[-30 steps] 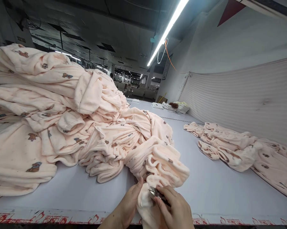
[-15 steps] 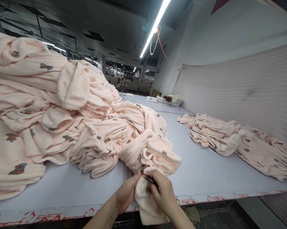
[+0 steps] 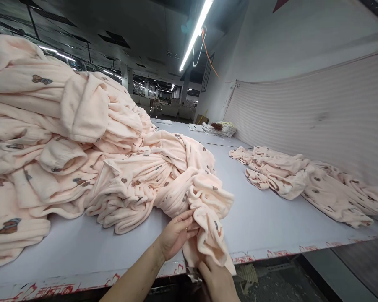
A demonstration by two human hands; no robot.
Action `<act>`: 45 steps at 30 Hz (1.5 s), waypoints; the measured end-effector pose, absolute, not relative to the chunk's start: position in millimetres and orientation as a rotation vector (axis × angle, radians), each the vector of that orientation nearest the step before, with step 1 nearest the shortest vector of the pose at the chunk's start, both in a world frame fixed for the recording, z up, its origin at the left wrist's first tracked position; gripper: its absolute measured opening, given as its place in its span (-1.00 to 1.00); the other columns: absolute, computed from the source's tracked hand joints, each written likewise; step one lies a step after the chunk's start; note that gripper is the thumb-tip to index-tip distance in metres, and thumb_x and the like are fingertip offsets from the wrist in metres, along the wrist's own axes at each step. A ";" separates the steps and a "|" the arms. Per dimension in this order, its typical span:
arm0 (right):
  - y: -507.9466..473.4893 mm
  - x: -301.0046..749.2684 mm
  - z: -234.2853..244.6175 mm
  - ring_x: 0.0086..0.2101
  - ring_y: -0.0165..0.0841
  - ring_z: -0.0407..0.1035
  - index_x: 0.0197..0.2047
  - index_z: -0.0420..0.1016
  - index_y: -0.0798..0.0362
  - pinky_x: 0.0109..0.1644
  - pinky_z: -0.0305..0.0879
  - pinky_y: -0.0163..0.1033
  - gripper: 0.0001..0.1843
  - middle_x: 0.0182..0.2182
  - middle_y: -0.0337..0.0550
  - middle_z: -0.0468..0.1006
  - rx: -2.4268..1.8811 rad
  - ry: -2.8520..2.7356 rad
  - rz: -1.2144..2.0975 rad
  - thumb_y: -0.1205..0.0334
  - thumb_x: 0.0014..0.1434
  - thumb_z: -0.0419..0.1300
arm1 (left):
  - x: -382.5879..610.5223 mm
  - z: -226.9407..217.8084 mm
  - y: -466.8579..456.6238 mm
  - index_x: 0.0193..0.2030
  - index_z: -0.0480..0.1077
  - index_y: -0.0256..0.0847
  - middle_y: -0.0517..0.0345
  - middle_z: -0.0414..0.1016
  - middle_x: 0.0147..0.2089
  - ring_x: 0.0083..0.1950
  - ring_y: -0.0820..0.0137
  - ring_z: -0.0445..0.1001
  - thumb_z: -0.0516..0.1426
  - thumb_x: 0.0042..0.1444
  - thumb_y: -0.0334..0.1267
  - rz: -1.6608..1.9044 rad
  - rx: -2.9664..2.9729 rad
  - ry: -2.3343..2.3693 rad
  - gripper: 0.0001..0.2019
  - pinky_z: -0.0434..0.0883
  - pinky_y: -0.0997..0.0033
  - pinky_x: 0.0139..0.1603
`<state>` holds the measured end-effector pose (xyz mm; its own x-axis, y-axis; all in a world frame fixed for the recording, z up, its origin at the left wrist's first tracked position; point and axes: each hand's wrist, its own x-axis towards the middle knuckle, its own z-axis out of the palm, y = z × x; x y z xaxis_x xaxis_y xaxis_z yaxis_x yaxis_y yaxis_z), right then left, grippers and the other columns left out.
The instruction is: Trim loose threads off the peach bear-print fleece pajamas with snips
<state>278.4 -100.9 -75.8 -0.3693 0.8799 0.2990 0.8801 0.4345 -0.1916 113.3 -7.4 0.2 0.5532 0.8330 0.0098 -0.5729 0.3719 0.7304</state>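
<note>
At the lower centre of the frame, one pale pink garment was found, thick-napped, bunched in wavy folds, its near end hung over the front edge of the desk. Its far end was laid against a heap of like garments at the left; where it was parted from its neighbours could not be told.

Handling, as judged: soft, limp, light in a single layer, heavier where bunched; little slip expected; not fragile, though easily rumpled. Hold best taken at the doubled layers or the wavy edge, with the loose end supported.

Orientation: long axis run from the middle of the frame down and slightly rightward; near end pointed to the bottom edge, far end to the heap.

Left hand: fingers half curled, tips set at the left side of the wavy edge; whether cloth was pinched could not be told. Right hand: placed under the near end, fingers partly covered by cloth, their closure not determinable. Beside it, a small metallic-looking item was noted, too blurred to be identified.
</note>
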 end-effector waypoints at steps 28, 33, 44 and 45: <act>-76.0 232.4 52.6 -0.08 -0.23 0.41 0.06 0.36 -0.09 -0.09 0.38 -0.25 -0.57 0.01 -0.08 0.44 -1.294 -2.238 0.309 0.30 0.08 0.17 | 86.3 -26.5 -52.6 -0.19 0.42 -0.17 0.23 0.46 -0.29 -0.22 0.39 0.33 0.12 0.10 -0.29 1.209 0.968 0.657 -0.86 0.28 0.45 -0.13; -18.4 236.9 37.9 -0.08 -0.22 0.40 -0.08 0.48 -0.04 -0.03 0.29 -0.20 -0.71 -0.10 -0.13 0.55 -1.440 -1.991 0.406 0.29 0.19 0.03 | 74.5 -25.4 -60.2 -0.27 0.43 -0.20 0.24 0.43 -0.36 -0.31 0.42 0.25 0.13 0.10 -0.20 1.254 0.981 0.817 -0.86 0.23 0.51 -0.27; -55.8 270.4 15.0 -0.30 -0.28 0.47 -0.21 0.46 0.03 -0.23 0.38 -0.30 -0.82 -0.32 -0.15 0.57 -1.464 -1.992 0.491 0.14 0.19 0.12 | 71.3 -35.4 -54.4 -0.21 0.40 -0.21 0.18 0.44 -0.28 -0.20 0.33 0.33 0.06 0.11 -0.29 1.198 1.198 0.837 -0.85 0.27 0.45 -0.15; -62.5 268.2 20.2 -0.27 -0.28 0.48 -0.16 0.47 0.02 -0.21 0.39 -0.31 -0.79 -0.29 -0.13 0.57 -1.433 -2.034 0.479 0.11 0.19 0.13 | 71.4 -35.0 -55.3 -0.20 0.40 -0.21 0.18 0.44 -0.28 -0.19 0.33 0.34 0.06 0.11 -0.30 1.193 1.202 0.839 -0.85 0.27 0.44 -0.14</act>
